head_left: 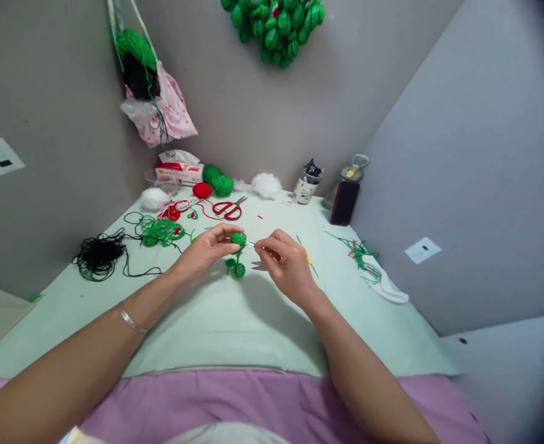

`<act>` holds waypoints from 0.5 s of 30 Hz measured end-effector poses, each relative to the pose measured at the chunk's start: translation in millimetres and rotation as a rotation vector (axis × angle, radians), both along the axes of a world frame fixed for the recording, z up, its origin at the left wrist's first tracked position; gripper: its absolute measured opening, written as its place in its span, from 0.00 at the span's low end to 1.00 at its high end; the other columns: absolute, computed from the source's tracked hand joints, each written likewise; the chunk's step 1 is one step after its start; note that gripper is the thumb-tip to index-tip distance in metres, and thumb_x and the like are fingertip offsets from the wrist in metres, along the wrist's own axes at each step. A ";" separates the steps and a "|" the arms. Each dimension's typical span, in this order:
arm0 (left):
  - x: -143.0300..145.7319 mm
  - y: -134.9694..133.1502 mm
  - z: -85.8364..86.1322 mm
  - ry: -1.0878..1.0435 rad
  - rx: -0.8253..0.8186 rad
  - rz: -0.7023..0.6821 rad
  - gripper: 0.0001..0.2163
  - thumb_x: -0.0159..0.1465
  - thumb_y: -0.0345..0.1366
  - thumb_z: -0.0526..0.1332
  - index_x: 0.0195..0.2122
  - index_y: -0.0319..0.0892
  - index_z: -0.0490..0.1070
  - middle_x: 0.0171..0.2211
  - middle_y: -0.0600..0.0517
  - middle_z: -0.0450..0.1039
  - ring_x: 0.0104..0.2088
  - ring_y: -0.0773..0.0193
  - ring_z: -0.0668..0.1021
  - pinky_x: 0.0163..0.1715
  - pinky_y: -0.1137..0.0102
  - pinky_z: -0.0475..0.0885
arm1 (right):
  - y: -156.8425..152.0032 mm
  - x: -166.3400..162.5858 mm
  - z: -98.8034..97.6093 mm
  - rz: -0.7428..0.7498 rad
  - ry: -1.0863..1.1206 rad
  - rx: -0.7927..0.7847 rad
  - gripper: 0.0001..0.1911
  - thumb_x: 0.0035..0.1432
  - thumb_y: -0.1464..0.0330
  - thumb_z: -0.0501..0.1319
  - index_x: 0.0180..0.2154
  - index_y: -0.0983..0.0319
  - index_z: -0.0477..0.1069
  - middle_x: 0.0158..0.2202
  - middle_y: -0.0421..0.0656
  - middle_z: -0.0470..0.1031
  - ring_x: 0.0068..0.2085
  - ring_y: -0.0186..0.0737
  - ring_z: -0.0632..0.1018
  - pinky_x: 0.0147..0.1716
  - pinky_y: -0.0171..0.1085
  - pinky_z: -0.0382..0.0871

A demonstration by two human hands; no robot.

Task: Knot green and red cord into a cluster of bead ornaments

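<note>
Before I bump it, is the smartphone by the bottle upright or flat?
Upright: the smartphone stands on a short edge, in front of the bottle.

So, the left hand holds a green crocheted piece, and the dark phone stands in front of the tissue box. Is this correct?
Not fully: the head view shows the dark phone in front of the green bottle. The left hand does hold a green crocheted piece.

Table (184, 333) has black yarn (100, 254) hugging its left edge, plus a cup (304, 190) and phone (345, 203) near the back-right corner.
</note>
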State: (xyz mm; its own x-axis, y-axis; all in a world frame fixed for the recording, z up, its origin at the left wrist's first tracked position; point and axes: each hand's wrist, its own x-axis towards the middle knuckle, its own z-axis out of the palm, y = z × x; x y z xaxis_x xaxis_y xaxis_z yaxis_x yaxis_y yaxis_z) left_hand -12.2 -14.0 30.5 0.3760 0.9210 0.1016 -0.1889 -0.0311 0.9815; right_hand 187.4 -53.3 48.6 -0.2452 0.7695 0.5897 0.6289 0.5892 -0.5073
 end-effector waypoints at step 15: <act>0.4 -0.7 1.2 0.109 0.115 0.047 0.15 0.52 0.35 0.71 0.42 0.46 0.77 0.41 0.52 0.76 0.44 0.60 0.75 0.47 0.64 0.69 | -0.6 -3.1 -0.8 0.046 0.098 -0.158 0.08 0.61 0.73 0.59 0.33 0.60 0.76 0.28 0.40 0.66 0.30 0.34 0.68 0.29 0.35 0.59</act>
State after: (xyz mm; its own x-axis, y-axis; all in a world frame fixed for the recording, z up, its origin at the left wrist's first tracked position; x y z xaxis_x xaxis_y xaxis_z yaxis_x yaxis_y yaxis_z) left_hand -11.9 -14.7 31.7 0.3470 0.9227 0.1682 -0.0773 -0.1506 0.9856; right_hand 184.3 -54.0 47.8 -0.2298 0.8434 0.4856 0.5463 0.5247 -0.6529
